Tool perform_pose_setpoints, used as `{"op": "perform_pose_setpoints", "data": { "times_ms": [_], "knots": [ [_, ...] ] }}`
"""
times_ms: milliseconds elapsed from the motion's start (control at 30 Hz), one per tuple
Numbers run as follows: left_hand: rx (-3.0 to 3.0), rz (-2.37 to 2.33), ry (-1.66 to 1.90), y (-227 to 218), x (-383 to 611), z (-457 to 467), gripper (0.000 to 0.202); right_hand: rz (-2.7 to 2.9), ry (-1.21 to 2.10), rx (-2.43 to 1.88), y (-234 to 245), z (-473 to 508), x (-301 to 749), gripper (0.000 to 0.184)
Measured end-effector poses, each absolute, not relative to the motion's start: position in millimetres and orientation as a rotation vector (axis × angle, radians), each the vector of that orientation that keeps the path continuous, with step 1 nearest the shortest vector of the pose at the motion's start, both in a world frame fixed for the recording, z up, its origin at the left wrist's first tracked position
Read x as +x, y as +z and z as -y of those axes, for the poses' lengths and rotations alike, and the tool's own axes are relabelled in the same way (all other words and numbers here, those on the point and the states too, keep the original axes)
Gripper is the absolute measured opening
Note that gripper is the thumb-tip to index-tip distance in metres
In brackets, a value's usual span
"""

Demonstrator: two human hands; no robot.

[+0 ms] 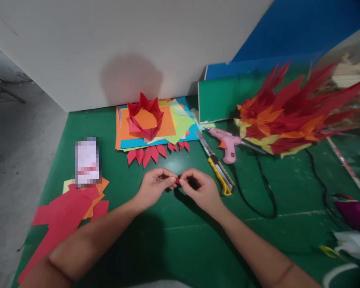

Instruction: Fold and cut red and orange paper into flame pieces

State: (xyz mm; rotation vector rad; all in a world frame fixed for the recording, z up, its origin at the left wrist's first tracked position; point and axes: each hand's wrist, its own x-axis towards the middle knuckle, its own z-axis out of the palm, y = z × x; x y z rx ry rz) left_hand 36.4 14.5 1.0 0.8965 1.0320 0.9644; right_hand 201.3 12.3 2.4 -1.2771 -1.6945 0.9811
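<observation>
Both my hands meet over the middle of the green table, pinching a small piece of red paper (177, 181) between them. My left hand (156, 185) grips its left side with thumb and fingers, while my right hand (201, 190) holds the right side. Most of the piece is covered by my fingertips. Just beyond lie several folded red paper petals (147, 155) in a row. A red folded paper ring with pointed tips (146, 130) sits on a stack of coloured sheets (168, 124). Right of my right hand lies a yellow box cutter (217, 168).
A pink glue gun (226, 142) with a black cord lies beyond the cutter. At the right stands a large red, orange and yellow paper flame shape (297, 116). Red paper strips (69, 208) lie at left, below a blurred-out item (87, 162). A white wall (180, 40) backs the table.
</observation>
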Motion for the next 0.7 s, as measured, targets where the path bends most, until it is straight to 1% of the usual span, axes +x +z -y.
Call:
{"op": "perform_pose_setpoints", "data": {
  "times_ms": [167, 467, 700],
  "knots": [
    [0.909, -1.001, 0.949, 0.8, 35.2, -14.3, 0.033, 1.688, 1.054, -1.257, 4.7, -11.8, 200.4, 0.010],
    [1.019, -0.980, 0.933, 2.1, 36.9, -14.9, 0.046, 1.653, 1.100, -1.253, 3.6, -13.5, 203.1, 0.010],
    [1.053, -1.030, 0.933, -0.7, 36.9, -11.2, 0.037, 1.682, 1.103, -1.262, 3.2, -13.6, 203.3, 0.011]
  ]
}}
